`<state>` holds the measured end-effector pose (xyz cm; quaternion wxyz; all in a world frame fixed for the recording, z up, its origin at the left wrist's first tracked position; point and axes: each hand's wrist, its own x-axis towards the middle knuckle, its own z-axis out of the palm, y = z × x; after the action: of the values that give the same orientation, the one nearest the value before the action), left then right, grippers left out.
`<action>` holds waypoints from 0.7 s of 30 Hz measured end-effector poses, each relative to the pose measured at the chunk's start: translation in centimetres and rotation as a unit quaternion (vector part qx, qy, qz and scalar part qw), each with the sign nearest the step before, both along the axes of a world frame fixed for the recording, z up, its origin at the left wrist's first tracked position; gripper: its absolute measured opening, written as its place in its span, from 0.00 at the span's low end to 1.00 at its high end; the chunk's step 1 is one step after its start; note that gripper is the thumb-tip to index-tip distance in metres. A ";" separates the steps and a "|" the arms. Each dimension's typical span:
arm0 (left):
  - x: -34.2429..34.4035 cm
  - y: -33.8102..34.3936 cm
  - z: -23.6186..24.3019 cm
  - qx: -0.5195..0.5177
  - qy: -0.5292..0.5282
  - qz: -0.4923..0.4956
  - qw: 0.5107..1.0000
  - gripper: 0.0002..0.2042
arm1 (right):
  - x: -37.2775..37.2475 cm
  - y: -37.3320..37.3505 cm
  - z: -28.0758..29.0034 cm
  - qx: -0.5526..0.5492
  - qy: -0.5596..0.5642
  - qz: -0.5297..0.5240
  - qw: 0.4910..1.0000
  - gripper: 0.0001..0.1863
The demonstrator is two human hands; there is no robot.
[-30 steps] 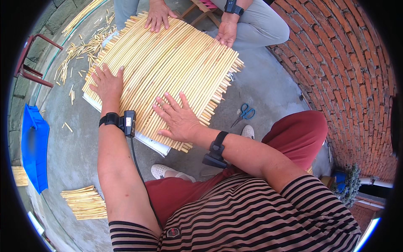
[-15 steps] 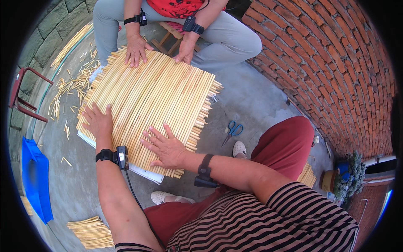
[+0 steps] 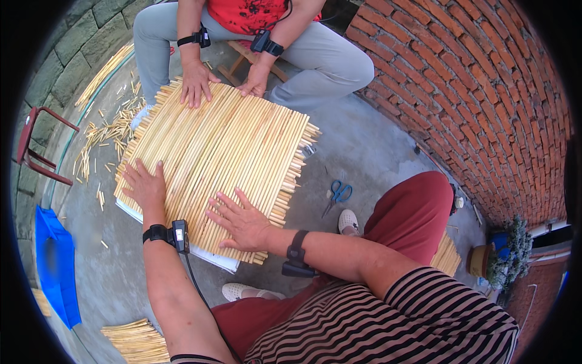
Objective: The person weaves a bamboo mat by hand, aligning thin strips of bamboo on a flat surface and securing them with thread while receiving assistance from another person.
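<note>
A mat of straight, pale yellow reed-like sticks, laid side by side, lies in front of me. My left hand rests flat on its near left part, fingers spread. Near the close right corner, my right hand also presses flat, its fingers apart. Neither hand grips anything. A white sheet or board shows under the mat's near edge. Across from me, another person's two hands lie at the mat's far edge. The sticks' ends are uneven along the right side.
Blue-handled scissors lie on the concrete right of the mat. Cut stick pieces litter the floor at left. A blue bag and a dark red stool stand left. A stick bundle lies lower left; a brick wall rises right.
The view has shifted slightly, so the scene sits a little lower. My hands keep their places on the mat. The other person's hand on the picture's right has moved slightly left.
</note>
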<state>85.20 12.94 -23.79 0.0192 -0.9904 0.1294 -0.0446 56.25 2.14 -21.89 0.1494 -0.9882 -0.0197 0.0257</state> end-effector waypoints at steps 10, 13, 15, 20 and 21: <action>-0.1 -0.2 0.0 -0.015 0.005 -0.012 1.000 0.41 | -0.1 0.0 -0.2 -0.023 -0.009 -0.008 1.000 0.48; -0.3 0.2 0.2 -0.026 0.006 -0.005 1.000 0.42 | 0.0 0.2 0.2 -0.034 -0.017 0.008 0.999 0.48; -0.5 0.2 0.4 -0.030 0.007 -0.007 1.000 0.42 | 0.0 0.1 0.5 -0.048 -0.002 0.003 0.999 0.48; -0.8 0.0 0.9 -0.050 0.018 -0.008 0.999 0.43 | 0.0 0.1 0.7 -0.044 -0.019 0.004 0.999 0.48; -0.8 0.0 1.0 -0.051 0.023 -0.007 0.998 0.43 | -0.1 0.1 0.6 -0.044 -0.017 0.004 0.999 0.48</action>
<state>84.36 12.94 -22.77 -0.0343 -0.9899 0.1347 -0.0284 56.14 2.25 -21.26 0.1054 -0.9941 -0.0252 0.0103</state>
